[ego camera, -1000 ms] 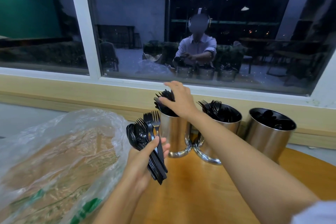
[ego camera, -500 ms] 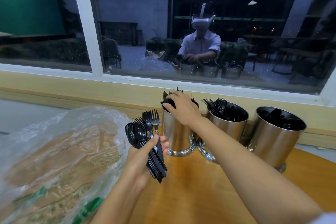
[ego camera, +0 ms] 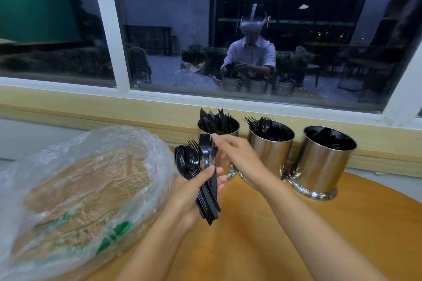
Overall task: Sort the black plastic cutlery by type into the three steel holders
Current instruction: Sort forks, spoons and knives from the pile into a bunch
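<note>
My left hand [ego camera: 189, 198] grips a bundle of spoons and forks [ego camera: 190, 159], handles running toward 5 o'clock. My right hand [ego camera: 237, 157] curls at one fork [ego camera: 212, 147]; whether it pinches, I cannot tell. The fork holder [ego camera: 268, 157] stands at that hand's 2 o'clock, nearest it.

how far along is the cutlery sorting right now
Done: knives stand in the left holder, forks in the middle holder, spoons in the right holder. In hand: the left hand grips a mixed bundle of spoons and forks; the right hand reaches a fork head in it. Left: that bundle.
</note>
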`<move>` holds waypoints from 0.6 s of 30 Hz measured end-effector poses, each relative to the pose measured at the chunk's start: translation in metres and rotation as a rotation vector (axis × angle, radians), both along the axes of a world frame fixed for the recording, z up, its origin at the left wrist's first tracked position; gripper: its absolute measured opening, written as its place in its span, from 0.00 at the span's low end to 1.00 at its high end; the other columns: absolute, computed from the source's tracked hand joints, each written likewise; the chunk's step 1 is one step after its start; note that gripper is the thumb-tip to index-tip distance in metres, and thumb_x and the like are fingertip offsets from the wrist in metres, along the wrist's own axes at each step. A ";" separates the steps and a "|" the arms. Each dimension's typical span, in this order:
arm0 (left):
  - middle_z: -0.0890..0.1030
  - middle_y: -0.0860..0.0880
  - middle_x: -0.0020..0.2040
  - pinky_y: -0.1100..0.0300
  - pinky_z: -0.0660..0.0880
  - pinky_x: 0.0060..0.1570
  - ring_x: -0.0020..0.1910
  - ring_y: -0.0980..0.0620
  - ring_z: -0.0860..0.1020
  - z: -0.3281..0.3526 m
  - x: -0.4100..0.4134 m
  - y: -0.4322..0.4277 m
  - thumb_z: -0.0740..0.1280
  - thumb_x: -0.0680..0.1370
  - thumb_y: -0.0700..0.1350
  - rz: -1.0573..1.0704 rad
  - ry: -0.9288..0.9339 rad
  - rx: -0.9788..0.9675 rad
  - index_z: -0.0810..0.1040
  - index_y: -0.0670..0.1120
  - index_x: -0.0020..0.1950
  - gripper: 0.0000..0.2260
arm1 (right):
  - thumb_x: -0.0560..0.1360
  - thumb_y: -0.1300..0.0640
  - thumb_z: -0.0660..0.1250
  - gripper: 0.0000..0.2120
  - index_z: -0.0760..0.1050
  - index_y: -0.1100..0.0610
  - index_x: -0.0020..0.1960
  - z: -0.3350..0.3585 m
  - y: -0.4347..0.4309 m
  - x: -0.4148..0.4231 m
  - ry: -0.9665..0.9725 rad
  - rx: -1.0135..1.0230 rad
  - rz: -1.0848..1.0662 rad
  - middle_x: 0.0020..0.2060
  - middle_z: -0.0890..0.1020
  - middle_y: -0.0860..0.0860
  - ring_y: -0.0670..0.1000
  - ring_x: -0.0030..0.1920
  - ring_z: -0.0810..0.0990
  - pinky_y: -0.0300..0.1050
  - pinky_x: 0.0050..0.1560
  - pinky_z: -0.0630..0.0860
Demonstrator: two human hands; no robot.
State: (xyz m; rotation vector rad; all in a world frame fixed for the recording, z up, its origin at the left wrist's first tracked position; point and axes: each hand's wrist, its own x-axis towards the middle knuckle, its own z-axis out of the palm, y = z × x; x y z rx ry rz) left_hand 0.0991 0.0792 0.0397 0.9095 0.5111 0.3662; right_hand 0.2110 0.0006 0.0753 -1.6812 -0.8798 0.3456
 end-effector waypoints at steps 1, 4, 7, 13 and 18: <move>0.86 0.40 0.46 0.55 0.82 0.45 0.44 0.46 0.85 0.001 -0.003 -0.008 0.69 0.77 0.39 -0.032 0.000 0.004 0.83 0.38 0.49 0.05 | 0.79 0.47 0.63 0.14 0.77 0.51 0.38 -0.002 -0.008 -0.005 0.050 0.003 0.026 0.28 0.76 0.41 0.40 0.30 0.72 0.35 0.36 0.70; 0.85 0.38 0.47 0.54 0.83 0.45 0.44 0.44 0.85 0.002 -0.009 -0.032 0.69 0.77 0.37 -0.101 -0.015 -0.008 0.83 0.39 0.51 0.05 | 0.79 0.47 0.63 0.16 0.78 0.60 0.44 -0.012 -0.028 -0.011 0.165 -0.022 0.080 0.34 0.81 0.49 0.45 0.33 0.77 0.37 0.38 0.72; 0.85 0.37 0.49 0.56 0.83 0.43 0.45 0.43 0.85 0.000 -0.012 -0.050 0.68 0.77 0.37 -0.133 -0.052 -0.062 0.80 0.36 0.55 0.08 | 0.80 0.51 0.63 0.12 0.80 0.58 0.46 -0.018 -0.045 -0.015 0.108 0.004 -0.066 0.37 0.82 0.49 0.46 0.37 0.79 0.38 0.41 0.75; 0.84 0.39 0.52 0.52 0.79 0.52 0.52 0.43 0.84 -0.011 -0.012 -0.056 0.72 0.71 0.41 -0.114 -0.048 -0.034 0.80 0.36 0.56 0.16 | 0.83 0.59 0.56 0.09 0.72 0.62 0.53 0.009 -0.078 -0.006 0.346 0.675 -0.284 0.35 0.79 0.53 0.45 0.28 0.74 0.35 0.30 0.73; 0.82 0.48 0.40 0.61 0.76 0.36 0.30 0.55 0.75 -0.010 -0.016 -0.057 0.72 0.74 0.43 -0.159 0.019 0.104 0.83 0.40 0.53 0.11 | 0.77 0.49 0.67 0.10 0.73 0.55 0.44 0.009 -0.092 -0.006 0.214 0.267 -0.193 0.29 0.69 0.47 0.43 0.25 0.62 0.34 0.24 0.58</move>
